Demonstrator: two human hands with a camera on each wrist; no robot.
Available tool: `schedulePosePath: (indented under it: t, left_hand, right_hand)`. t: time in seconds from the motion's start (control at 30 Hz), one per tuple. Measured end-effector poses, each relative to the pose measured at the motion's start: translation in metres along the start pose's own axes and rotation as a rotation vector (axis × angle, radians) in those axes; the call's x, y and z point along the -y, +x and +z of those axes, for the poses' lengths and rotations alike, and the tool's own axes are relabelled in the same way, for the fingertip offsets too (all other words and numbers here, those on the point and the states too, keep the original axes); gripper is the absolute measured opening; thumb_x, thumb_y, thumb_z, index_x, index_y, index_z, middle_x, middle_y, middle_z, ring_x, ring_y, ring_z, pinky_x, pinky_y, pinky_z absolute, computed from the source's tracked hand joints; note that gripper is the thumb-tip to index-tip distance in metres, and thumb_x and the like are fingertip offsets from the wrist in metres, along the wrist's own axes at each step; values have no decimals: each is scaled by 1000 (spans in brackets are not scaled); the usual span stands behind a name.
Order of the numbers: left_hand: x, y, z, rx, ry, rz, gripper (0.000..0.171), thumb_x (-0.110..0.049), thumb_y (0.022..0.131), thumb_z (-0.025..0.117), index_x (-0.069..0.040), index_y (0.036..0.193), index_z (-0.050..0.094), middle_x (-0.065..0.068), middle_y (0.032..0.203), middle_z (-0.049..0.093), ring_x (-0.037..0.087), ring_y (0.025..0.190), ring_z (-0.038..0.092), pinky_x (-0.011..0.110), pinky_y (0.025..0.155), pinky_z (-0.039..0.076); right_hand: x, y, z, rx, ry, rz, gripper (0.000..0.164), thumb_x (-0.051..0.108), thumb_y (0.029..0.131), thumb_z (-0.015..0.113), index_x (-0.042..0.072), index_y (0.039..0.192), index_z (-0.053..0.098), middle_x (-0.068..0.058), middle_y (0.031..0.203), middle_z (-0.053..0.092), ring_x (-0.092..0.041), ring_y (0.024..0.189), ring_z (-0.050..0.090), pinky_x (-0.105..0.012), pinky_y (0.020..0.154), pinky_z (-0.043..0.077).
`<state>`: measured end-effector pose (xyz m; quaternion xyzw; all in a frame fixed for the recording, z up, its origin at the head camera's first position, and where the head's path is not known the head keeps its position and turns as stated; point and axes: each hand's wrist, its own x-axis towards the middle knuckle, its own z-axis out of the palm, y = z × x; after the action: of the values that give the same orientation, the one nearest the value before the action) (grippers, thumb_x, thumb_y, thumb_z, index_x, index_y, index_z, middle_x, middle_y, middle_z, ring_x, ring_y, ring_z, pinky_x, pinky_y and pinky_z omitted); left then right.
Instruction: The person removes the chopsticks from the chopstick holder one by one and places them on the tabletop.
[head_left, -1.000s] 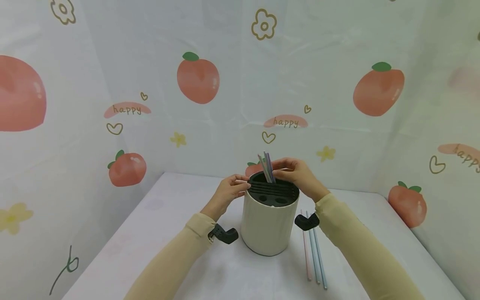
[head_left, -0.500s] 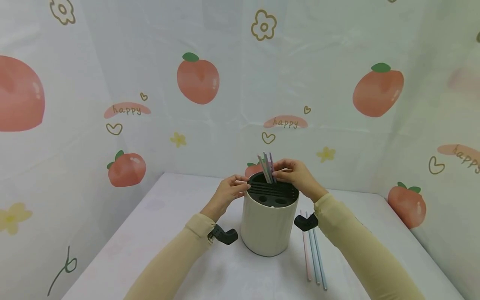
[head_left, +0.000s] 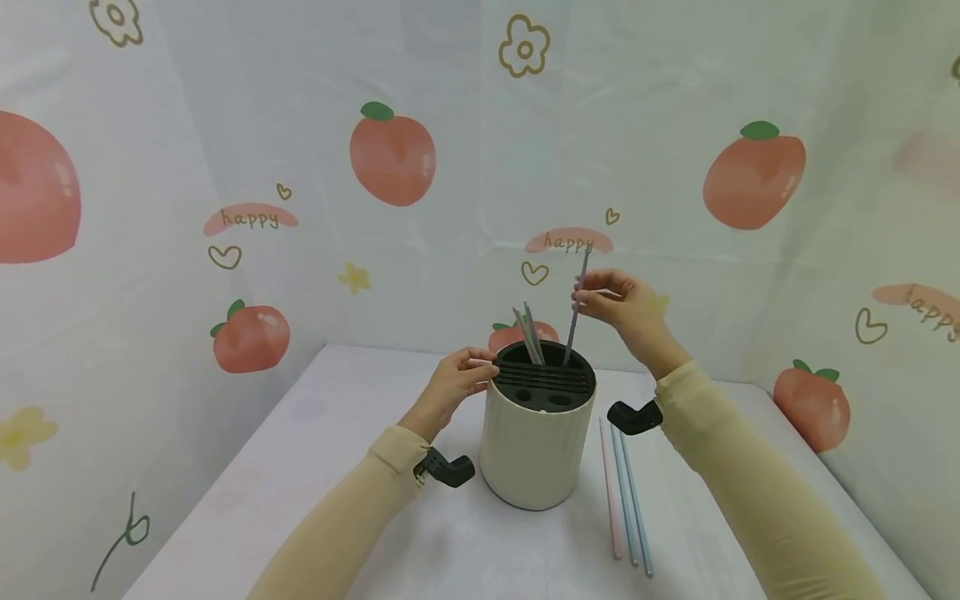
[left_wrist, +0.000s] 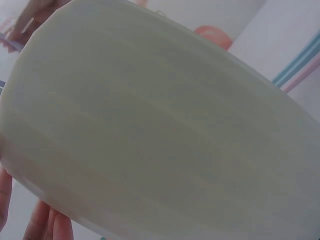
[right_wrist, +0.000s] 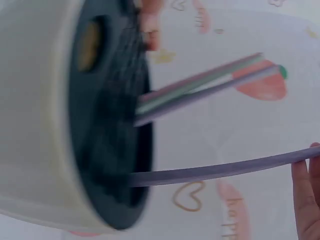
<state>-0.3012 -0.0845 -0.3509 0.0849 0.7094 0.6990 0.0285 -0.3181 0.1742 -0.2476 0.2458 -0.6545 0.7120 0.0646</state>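
My right hand [head_left: 630,312] pinches a thin purple straw-like stick [head_left: 578,304] between thumb and fingertips. The stick stands nearly upright, its lower end inside the back opening of a cream cylindrical holder [head_left: 534,454] with a black slotted top [head_left: 543,398]. In the right wrist view the purple stick [right_wrist: 215,171] runs from the dark opening to my fingertips [right_wrist: 304,187]. Several thin sticks [head_left: 528,333] lean in the same opening, to the left. My left hand [head_left: 452,387] rests its extended fingers on the holder's left rim; its fingertips [left_wrist: 37,220] show beside the cream wall [left_wrist: 160,125].
A pink stick [head_left: 611,500] and two blue sticks [head_left: 633,508] lie on the white table [head_left: 337,517], right of the holder. Behind the table hangs a white backdrop [head_left: 450,275] printed with peaches, hearts and flowers.
My right hand has risen and moved right, drawing the purple stick up and away from the other sticks in the opening. My left hand stays at the rim.
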Motion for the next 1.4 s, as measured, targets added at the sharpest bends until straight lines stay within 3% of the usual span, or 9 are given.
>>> schedulePosePath:
  t: [0.2, 0.33, 0.47, 0.6, 0.8, 1.03, 1.2, 1.27, 1.4]
  left_hand:
    - [-1, -1, 0, 2, 3, -1, 26, -10, 90, 65, -3, 115, 62, 10, 108, 62, 19, 100, 61, 43, 99, 50]
    - [0, 0, 0, -1, -3, -1, 26, -10, 89, 65, -3, 114, 63, 10, 107, 62, 19, 100, 61, 44, 99, 50]
    - [0, 0, 0, -4, -9, 1, 25, -9, 89, 65, -3, 114, 63, 10, 106, 63, 18, 98, 61, 44, 98, 51]
    - [1, 0, 0, -4, -9, 2, 25, -9, 89, 66, -3, 113, 63, 10, 105, 63, 19, 98, 61, 44, 98, 51]
    - [1, 1, -1, -5, -5, 7, 25, -9, 89, 66, -2, 113, 63, 10, 104, 63, 18, 98, 62, 44, 98, 51]
    - [2, 0, -1, -8, 2, 4, 25, -10, 90, 66, -3, 114, 63, 10, 106, 64, 19, 99, 62, 44, 98, 51]
    - [2, 0, -2, -6, 4, 9, 26, -11, 89, 66, -3, 114, 63, 10, 106, 64, 18, 98, 62, 44, 98, 51]
    - [2, 0, -2, -3, 3, 12, 26, -11, 89, 66, -3, 114, 63, 10, 106, 64, 18, 98, 62, 44, 98, 51]
    - [3, 1, -1, -3, 3, 13, 26, -11, 89, 66, -3, 113, 63, 10, 106, 63, 18, 98, 62, 43, 97, 52]
  right_hand:
    - [40, 6, -9, -86, 257, -176, 17, -15, 85, 61, -1, 94, 66, -9, 90, 67, -17, 80, 70, -32, 78, 59]
    - [61, 3, -19, -151, 365, -236, 20, -18, 83, 61, -5, 98, 66, -12, 92, 66, -22, 80, 69, -35, 77, 59]
    - [71, -5, -34, -233, 400, -215, 24, -17, 82, 63, -5, 103, 66, -12, 93, 66, -23, 80, 68, -35, 75, 60]
    - [65, -17, -53, -304, 420, -151, 26, -17, 81, 64, -3, 103, 68, -10, 92, 68, -21, 79, 69, -33, 72, 61]
    - [35, -40, -84, -342, 320, 19, 24, -9, 85, 65, 4, 103, 70, -4, 90, 70, -15, 80, 69, -27, 70, 60]
    - [-31, -75, -115, -315, 207, 212, 21, -4, 88, 64, 13, 100, 70, 2, 87, 70, -8, 80, 69, -23, 70, 59]
    - [-76, -101, -123, -263, -4, 350, 17, 5, 92, 64, 19, 100, 68, 10, 86, 70, -2, 81, 66, -19, 72, 57]
    - [-92, -111, -123, -244, -94, 410, 17, 8, 93, 63, 12, 109, 66, 13, 86, 69, 0, 82, 66, -19, 73, 57]
    - [-119, -128, -121, -218, -211, 533, 40, 9, 93, 64, -11, 126, 53, 12, 86, 69, -1, 80, 66, -21, 73, 57]
